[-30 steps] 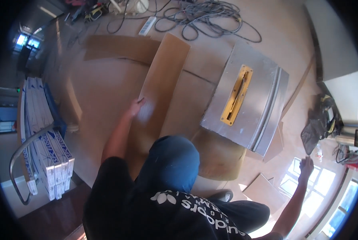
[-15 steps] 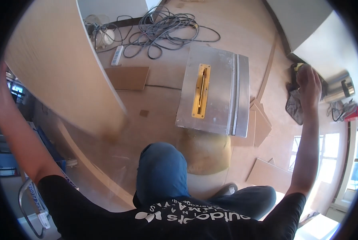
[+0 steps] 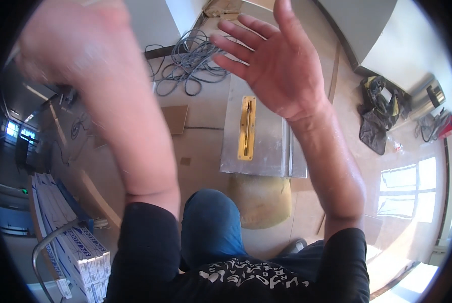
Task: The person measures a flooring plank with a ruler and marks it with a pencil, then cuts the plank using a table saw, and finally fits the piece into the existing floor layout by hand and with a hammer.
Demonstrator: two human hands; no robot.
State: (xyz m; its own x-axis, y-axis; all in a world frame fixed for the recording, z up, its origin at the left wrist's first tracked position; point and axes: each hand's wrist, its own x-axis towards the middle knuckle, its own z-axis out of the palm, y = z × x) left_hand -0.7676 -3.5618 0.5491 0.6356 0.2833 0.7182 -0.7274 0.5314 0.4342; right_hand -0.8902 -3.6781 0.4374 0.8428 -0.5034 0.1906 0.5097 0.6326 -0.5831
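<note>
My right hand (image 3: 284, 68) is raised with its fingers spread and the palm showing, over the far part of a metal saw table (image 3: 231, 146). A yellow slotted plate (image 3: 247, 129) is set in that table, with a thin blade in its slot. Nothing lies in this hand. My left hand (image 3: 77, 43) is up at the far left, smeared by motion. Its fingers cannot be made out, nor whether they hold anything. Below the saw table's near edge is a yellowish rounded part (image 3: 260, 202), close to my bent knee (image 3: 211, 222).
Coiled dark cable (image 3: 185, 76) lies on the floor at the back. A brown board piece (image 3: 175, 118) is left of the saw. Stacked long cartons (image 3: 79, 247) stand at lower left. A black bag (image 3: 380, 106) and a metal cylinder (image 3: 430, 93) are by the right wall.
The large pale wooden panel at the left has gone from view. My left arm has swung inward and up. My right hand has moved left from near the bag to over the saw table.
</note>
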